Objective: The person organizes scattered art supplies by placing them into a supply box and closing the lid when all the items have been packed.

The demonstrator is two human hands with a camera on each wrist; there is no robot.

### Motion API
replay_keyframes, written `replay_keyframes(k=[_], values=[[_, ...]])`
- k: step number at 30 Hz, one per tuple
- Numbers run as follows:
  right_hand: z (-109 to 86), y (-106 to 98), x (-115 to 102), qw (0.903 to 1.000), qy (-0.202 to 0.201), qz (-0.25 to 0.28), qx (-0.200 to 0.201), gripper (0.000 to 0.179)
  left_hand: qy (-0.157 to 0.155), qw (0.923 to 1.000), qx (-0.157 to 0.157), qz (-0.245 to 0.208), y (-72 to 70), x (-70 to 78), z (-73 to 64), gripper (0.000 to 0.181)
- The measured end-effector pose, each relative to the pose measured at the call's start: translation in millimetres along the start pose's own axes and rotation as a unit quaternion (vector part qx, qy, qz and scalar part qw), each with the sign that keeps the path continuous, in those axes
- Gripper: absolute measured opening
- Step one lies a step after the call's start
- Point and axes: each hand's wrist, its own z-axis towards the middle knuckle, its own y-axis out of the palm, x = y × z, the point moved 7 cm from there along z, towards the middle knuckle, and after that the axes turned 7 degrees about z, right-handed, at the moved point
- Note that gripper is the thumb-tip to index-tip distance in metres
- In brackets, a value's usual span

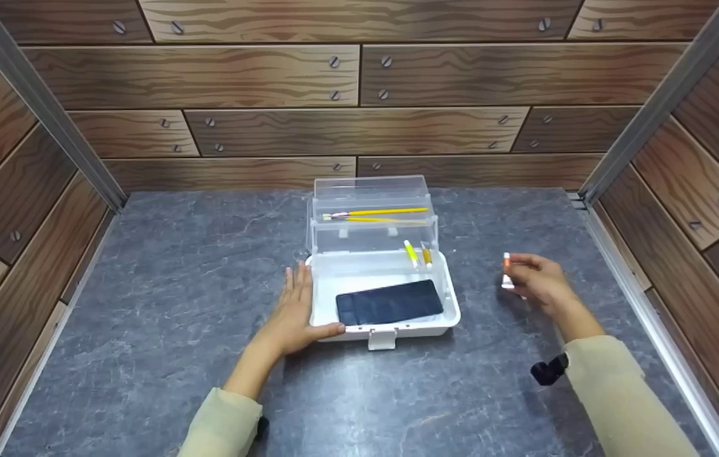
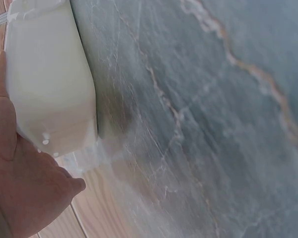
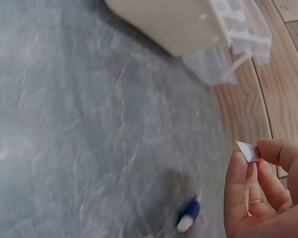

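A white plastic box (image 1: 454, 304) with its clear tiered lid (image 1: 369, 186) raised stands on the table. My left hand (image 1: 292, 314) rests against its left side, fingers straight, thumb on the front rim. Inside lie a flat black slab (image 1: 391, 303), a yellow paint tube (image 1: 410, 252) and an ochre paint tube (image 1: 426, 255). Yellow-handled paintbrushes (image 1: 388, 211) lie in the clear upper tier. To the right of the box, my right hand (image 1: 543, 282) pinches an orange paint tube (image 1: 507, 261) with a white cap; its flat white end (image 3: 247, 151) shows in the right wrist view.
A blue paint tube (image 3: 188, 216) with a white cap lies on the table near my right hand. The box's white latch (image 1: 382, 339) hangs at the front. Wood-patterned walls (image 1: 359, 130) and a metal rail (image 1: 657, 330) bound the grey marbled tabletop (image 1: 162, 304).
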Motion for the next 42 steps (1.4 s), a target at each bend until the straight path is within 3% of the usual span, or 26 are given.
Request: replay_keyframes(k=[14, 26, 42], values=[[1.0, 56, -29, 0.9978, -0.035, 0.04, -0.039, 0.05, -0.002, 1.0, 0.003, 0.003, -1.5, -0.1, -0.7, 0.14], [2.7, 108, -52, 0.9971, -0.047, 0.008, -0.06, 0.049, 0.007, 0.9991, 0.016, 0.038, -3.4, 2.8, -0.2, 0.14], [4.9, 150, -63, 0.995, -0.057, -0.015, -0.081, 0.044, 0.006, 0.9984, 0.012, 0.056, -4.2, 3.0, -0.3, 0.14]])
